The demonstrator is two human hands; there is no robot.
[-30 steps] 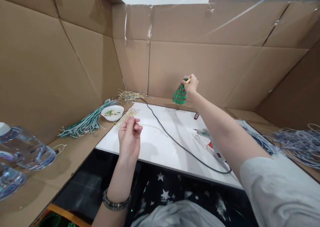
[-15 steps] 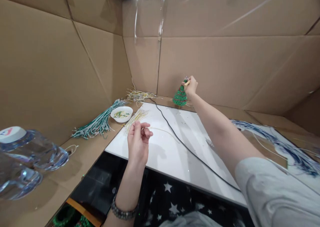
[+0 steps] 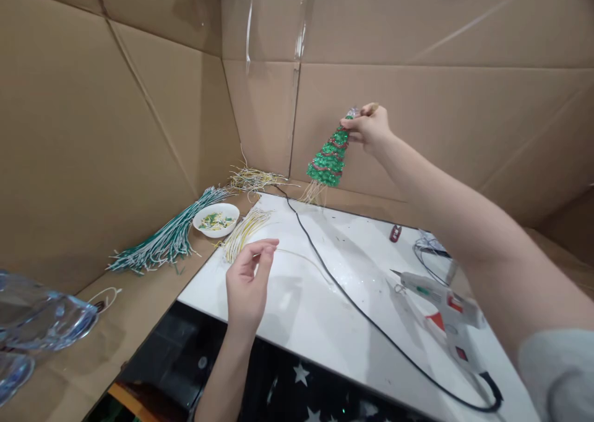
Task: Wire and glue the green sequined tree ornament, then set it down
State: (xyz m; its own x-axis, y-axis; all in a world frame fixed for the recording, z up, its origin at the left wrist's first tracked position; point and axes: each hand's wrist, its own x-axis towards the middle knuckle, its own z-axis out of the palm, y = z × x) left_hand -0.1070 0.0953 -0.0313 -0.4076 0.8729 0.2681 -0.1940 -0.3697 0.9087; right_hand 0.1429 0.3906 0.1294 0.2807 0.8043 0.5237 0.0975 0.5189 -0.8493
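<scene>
My right hand [image 3: 375, 130] is closed on the top of a small green beaded Christmas tree [image 3: 327, 162] with red garland bands. The tree hangs tilted above the far edge of the white board, and several pale wires [image 3: 314, 192] trail from its base. A short tan stick [image 3: 371, 108] also shows at these fingers; its kind is not clear. Lower left, my left hand [image 3: 249, 279] pinches the end of a thin pale wire [image 3: 304, 258] above the board. A bundle of yellow and white wires [image 3: 245, 230] lies just beyond my left fingers.
A glue gun [image 3: 445, 304] lies on the white board [image 3: 297, 323], its black cord [image 3: 343, 289] crossing the surface. A white bowl [image 3: 216, 220] holds cut bits beside green-white wires [image 3: 171, 233]. Cardboard walls [image 3: 417, 100] enclose the back and left. Clear plastic bottles [image 3: 41, 310] are at left.
My right hand has raised the tree off the far edge and brought it nearer. The left hand keeps its pinch. The view has shifted, and the glue gun now shows.
</scene>
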